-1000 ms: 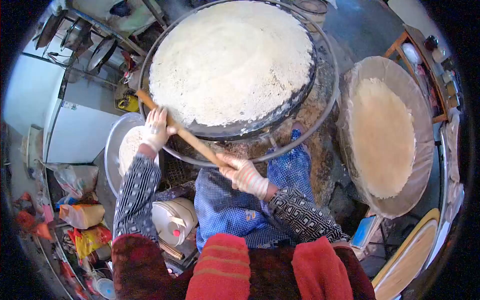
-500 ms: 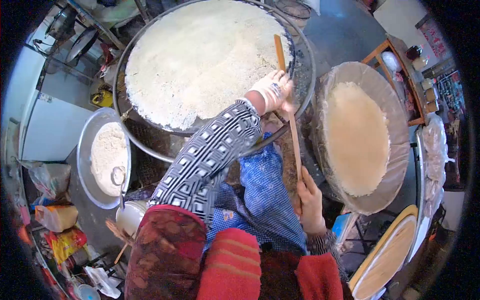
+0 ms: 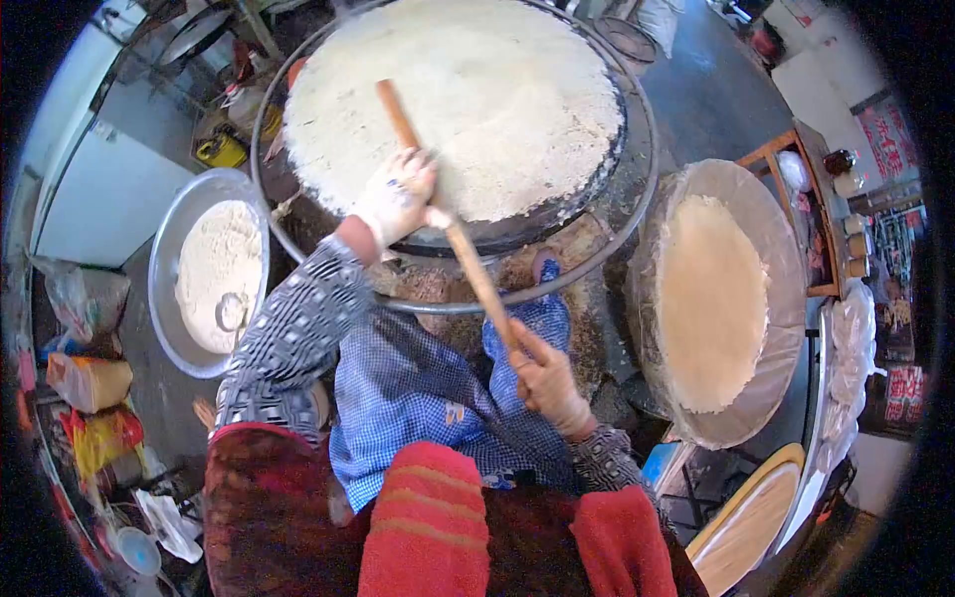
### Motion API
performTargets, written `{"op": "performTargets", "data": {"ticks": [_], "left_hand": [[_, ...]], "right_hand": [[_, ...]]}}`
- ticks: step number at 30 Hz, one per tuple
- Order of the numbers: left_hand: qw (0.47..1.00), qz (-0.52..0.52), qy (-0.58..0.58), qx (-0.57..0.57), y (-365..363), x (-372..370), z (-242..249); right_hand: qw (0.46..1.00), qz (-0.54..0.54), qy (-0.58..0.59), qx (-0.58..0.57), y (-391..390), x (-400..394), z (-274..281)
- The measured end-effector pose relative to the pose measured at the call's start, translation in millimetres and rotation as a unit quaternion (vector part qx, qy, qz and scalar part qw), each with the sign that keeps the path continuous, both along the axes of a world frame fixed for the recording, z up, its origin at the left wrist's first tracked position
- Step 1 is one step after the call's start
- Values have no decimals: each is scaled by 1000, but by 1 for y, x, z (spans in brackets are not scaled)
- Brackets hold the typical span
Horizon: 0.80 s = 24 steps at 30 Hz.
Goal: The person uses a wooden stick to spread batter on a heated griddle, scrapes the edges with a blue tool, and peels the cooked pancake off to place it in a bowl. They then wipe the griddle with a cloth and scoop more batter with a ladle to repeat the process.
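A long wooden batter spreader (image 3: 474, 269) slants from the griddle down to the right. My left hand (image 3: 396, 197), in a whitish glove, is closed on its upper part, over the near left edge of the griddle. My right hand (image 3: 549, 383) is wrapped round the lower end of the handle, above my blue checked apron (image 3: 398, 398). Beneath the tool's far end, a thin pale layer of batter (image 3: 477, 90) covers most of the big round griddle (image 3: 497, 237). Whatever part of the tool lies under my left hand is hidden.
A metal basin (image 3: 169, 298) with pale dough and a ladle (image 3: 231, 310) stands on the left. To the right, a plastic-lined round container (image 3: 786, 328) holds a stack of thin flatbreads (image 3: 711, 308). A metal ring (image 3: 652, 164) surrounds the griddle. A round wooden board (image 3: 751, 522) leans at lower right.
My left hand and the spreader's far end have swept left across the near side of the griddle. My right hand has shifted left with the handle. The view has turned slightly.
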State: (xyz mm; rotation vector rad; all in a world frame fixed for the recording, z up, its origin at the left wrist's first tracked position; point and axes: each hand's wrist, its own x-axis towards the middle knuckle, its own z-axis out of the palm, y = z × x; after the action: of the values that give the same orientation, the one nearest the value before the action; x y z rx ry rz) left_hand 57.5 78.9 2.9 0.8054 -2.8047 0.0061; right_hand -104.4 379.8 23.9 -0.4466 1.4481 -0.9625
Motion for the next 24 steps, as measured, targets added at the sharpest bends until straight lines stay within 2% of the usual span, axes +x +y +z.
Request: {"op": "performTargets", "data": {"ticks": [2, 3, 5, 6, 7, 8, 9, 11, 12, 13, 14, 15, 16, 17, 18, 19, 20, 21, 22, 23, 24], "left_hand": [[999, 23, 39, -17, 23, 59, 7], [996, 25, 78, -27, 37, 89, 12], [988, 50, 144, -25, 52, 151, -9], [986, 98, 137, 2, 58, 174, -15], [980, 149, 132, 32, 68, 181, -9], [987, 128, 94, -8, 73, 182, -4], [996, 69, 53, -27, 68, 180, -4], [996, 57, -20, -59, 65, 179, -38], [987, 101, -124, -18, 63, 171, -37], [977, 113, -182, 7, 63, 164, -35], [973, 119, -196, 9, 66, 158, -34], [968, 129, -213, 11, 68, 155, -33], [976, 121, -178, 14, 74, 151, -29], [985, 110, -134, 10, 83, 146, -25], [990, 100, -98, 14, 89, 138, -28], [988, 121, -85, 40, 102, 123, -25], [988, 135, -48, 57, 116, 106, -23], [991, 133, 24, 24, 128, 94, -41], [987, 136, 40, 74, 145, 73, -21], [978, 144, 129, 72, 158, 53, -39], [971, 182, 111, 107, 176, 28, -29]], "right_hand": [[996, 54, 45, -60, 6, 26, -26], [996, 77, 24, -46, 10, 34, -31], [982, 101, 71, -145, 17, 46, -39], [982, 99, 70, -145, 15, 49, -39], [972, 109, 118, -171, 11, 48, -38], [958, 121, 168, -197, 6, 45, -35], [966, 95, 143, -192, -4, 40, -33], [916, 114, 304, -234, -27, 18, -37], [856, 148, 429, -247, -35, -5, -47], [778, 175, 548, -254, -41, -31, -51], [731, 226, 641, -68, -46, -46, -33], [714, 196, 671, -31, -43, -77, -55], [838, 77, 530, -99, -37, -108, -74], [772, 16, 602, -202, -30, -121, -58], [745, -30, 605, -281, -23, -138, -57], [881, -122, 440, -125, -19, -144, -47], [936, -183, 218, -205, -21, -180, -72], [923, -236, 204, -226, -21, -148, -35], [923, -256, 216, -189, -25, -137, -29], [922, -273, 228, -154, -30, -124, -26], [943, -201, 218, -154, -34, -97, -19]]}}
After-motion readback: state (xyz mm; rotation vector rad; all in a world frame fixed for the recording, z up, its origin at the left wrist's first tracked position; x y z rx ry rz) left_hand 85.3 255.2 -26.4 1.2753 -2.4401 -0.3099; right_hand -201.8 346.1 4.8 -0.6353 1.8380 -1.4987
